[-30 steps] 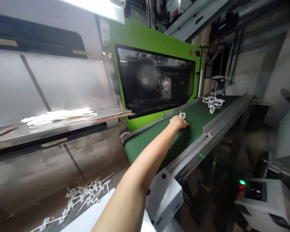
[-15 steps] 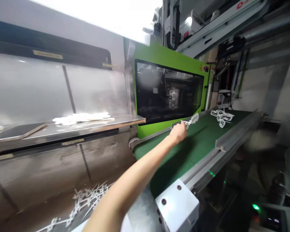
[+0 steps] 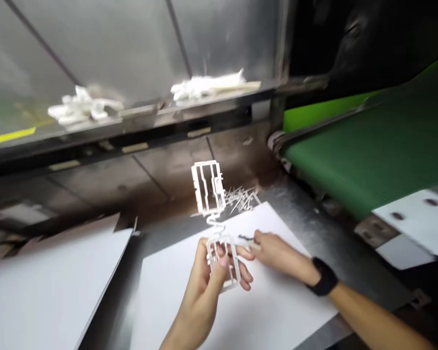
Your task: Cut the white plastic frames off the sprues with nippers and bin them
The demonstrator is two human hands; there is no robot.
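white plastic double-frame part held up mid-picture
left hand has its lower end pinched; right hand, just right of centre, grips a thin dark tool

Left hand: narrow open lane to its left over steel tabletop, up to white sheet stack. White plastic frame juts ahead of it; right hand crowds its right. Past both: sprue pile, metal ledge. Right of right hand: bare tabletop, then green conveyor belt.
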